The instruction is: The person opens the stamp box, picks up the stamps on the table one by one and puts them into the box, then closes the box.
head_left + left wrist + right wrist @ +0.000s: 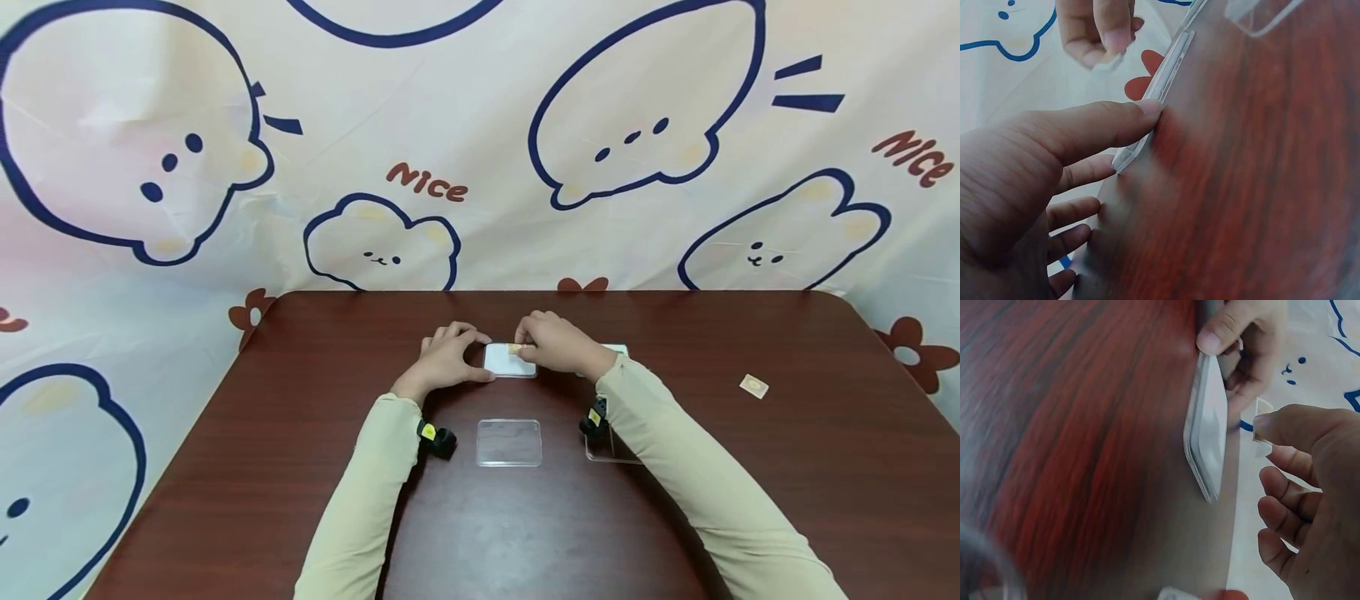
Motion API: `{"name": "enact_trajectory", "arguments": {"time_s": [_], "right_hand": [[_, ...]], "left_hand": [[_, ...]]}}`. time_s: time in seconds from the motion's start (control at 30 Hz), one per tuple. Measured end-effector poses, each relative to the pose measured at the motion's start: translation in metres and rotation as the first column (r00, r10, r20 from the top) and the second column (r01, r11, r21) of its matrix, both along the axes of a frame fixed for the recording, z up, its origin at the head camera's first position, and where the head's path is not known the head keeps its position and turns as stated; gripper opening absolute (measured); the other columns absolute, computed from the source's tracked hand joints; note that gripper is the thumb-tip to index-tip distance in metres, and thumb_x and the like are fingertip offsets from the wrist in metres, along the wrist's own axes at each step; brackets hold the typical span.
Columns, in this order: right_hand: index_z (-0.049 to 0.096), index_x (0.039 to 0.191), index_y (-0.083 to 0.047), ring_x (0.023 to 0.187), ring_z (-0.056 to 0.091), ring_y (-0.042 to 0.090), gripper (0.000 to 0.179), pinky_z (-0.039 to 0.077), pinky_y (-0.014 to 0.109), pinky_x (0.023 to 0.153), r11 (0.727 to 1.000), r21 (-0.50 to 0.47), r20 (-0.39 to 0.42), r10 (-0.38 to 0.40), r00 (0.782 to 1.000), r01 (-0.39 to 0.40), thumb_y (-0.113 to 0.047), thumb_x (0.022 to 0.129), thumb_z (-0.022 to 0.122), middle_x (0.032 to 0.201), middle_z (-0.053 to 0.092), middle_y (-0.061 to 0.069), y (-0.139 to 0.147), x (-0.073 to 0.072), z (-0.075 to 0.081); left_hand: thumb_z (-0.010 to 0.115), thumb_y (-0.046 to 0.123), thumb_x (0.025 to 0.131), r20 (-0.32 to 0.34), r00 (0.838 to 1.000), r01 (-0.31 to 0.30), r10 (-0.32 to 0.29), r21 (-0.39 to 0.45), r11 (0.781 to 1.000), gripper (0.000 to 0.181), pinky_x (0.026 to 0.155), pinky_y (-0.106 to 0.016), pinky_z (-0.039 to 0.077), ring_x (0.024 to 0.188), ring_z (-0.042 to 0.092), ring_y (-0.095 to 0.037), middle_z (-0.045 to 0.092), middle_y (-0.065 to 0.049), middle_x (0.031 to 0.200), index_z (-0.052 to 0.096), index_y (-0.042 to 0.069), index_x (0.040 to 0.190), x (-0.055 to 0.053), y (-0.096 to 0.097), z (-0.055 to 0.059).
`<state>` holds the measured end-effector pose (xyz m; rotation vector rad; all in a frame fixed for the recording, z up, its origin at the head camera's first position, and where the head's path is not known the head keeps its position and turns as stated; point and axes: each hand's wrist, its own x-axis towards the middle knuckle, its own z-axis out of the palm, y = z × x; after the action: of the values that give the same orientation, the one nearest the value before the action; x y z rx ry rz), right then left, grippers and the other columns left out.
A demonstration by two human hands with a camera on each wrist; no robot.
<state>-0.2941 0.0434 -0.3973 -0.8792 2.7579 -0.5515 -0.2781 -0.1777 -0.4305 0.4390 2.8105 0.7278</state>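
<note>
In the head view a shallow clear plastic case (pixel 510 362) with a flat white layer in it lies on the table. My left hand (pixel 450 358) holds it by its left end, thumb at the near edge and a finger at the far edge. Just above the case, my right hand (pixel 555 342) pinches a small pale yellow card (pixel 514 349) between thumb and index finger. The right wrist view shows that card (pixel 1262 425) upright, apart from the case (pixel 1210 437), with the other fingers loosely curled. Its printed face is mostly hidden by the thumb.
Nearer me on the brown table (pixel 480 525) lies a clear rectangular plastic lid (pixel 509 442). Another clear piece (pixel 611 452) is partly under my right forearm. A pale item (pixel 618 349) shows behind the right wrist. Farther right lies a small cream card (pixel 753 386).
</note>
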Motion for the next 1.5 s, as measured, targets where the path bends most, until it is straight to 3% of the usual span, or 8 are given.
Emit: {"name": "enact_trajectory", "arguments": {"time_s": [0.47, 0.73, 1.13, 1.3, 1.5], "right_hand": [[0.064, 0.106, -0.007, 0.100, 0.052, 0.027, 0.021, 0.044, 0.042, 0.088, 0.997, 0.051, -0.016, 0.051, 0.999, -0.050, -0.023, 0.095, 0.059, 0.110, 0.059, 0.011, -0.021, -0.004, -0.009], [0.063, 0.108, -0.008, 0.102, 0.054, 0.028, 0.022, 0.045, 0.043, 0.088, 0.994, 0.103, -0.007, 0.046, 0.999, -0.045, -0.025, 0.095, 0.058, 0.113, 0.060, 0.012, -0.023, -0.004, -0.015], [0.063, 0.114, -0.008, 0.105, 0.055, 0.029, 0.028, 0.045, 0.043, 0.091, 0.994, 0.104, -0.046, 0.049, 0.998, -0.044, -0.028, 0.095, 0.060, 0.115, 0.059, 0.012, -0.025, -0.001, -0.014], [0.061, 0.117, -0.008, 0.105, 0.055, 0.028, 0.033, 0.046, 0.043, 0.090, 0.993, 0.118, -0.058, 0.037, 0.998, -0.030, -0.032, 0.094, 0.061, 0.116, 0.060, 0.011, -0.024, 0.000, -0.011], [0.062, 0.119, -0.006, 0.103, 0.055, 0.027, 0.037, 0.045, 0.044, 0.090, 0.998, 0.053, -0.074, 0.018, 0.997, -0.014, -0.031, 0.093, 0.064, 0.113, 0.061, 0.012, 0.004, 0.005, 0.011]], "left_hand": [[0.075, 0.049, 0.078, 0.004, 1.000, 0.003, -0.003, -0.015, 1.000, 0.063, 0.107, -0.054, 0.023, 0.135, 0.031, -0.031, 0.037, -0.005, 0.149, 0.056, 0.026, 0.133, -0.001, 0.000, -0.001], [0.075, 0.049, 0.079, 0.010, 1.000, 0.001, 0.000, -0.027, 1.000, 0.062, 0.107, -0.053, 0.023, 0.135, 0.031, -0.031, 0.036, -0.004, 0.149, 0.056, 0.027, 0.133, -0.002, 0.001, -0.002], [0.075, 0.049, 0.078, 0.010, 1.000, 0.009, -0.009, -0.011, 1.000, 0.063, 0.107, -0.053, 0.023, 0.135, 0.031, -0.031, 0.037, -0.004, 0.148, 0.056, 0.027, 0.133, -0.002, -0.001, 0.000], [0.075, 0.049, 0.079, 0.013, 1.000, 0.004, -0.004, -0.012, 1.000, 0.062, 0.107, -0.053, 0.022, 0.135, 0.030, -0.031, 0.036, -0.004, 0.149, 0.056, 0.027, 0.134, -0.001, -0.002, 0.001], [0.076, 0.047, 0.079, 0.010, 1.000, 0.006, -0.006, -0.007, 1.000, 0.062, 0.108, -0.052, 0.022, 0.134, 0.031, -0.031, 0.037, -0.005, 0.148, 0.056, 0.026, 0.133, -0.001, -0.001, 0.001]]}}
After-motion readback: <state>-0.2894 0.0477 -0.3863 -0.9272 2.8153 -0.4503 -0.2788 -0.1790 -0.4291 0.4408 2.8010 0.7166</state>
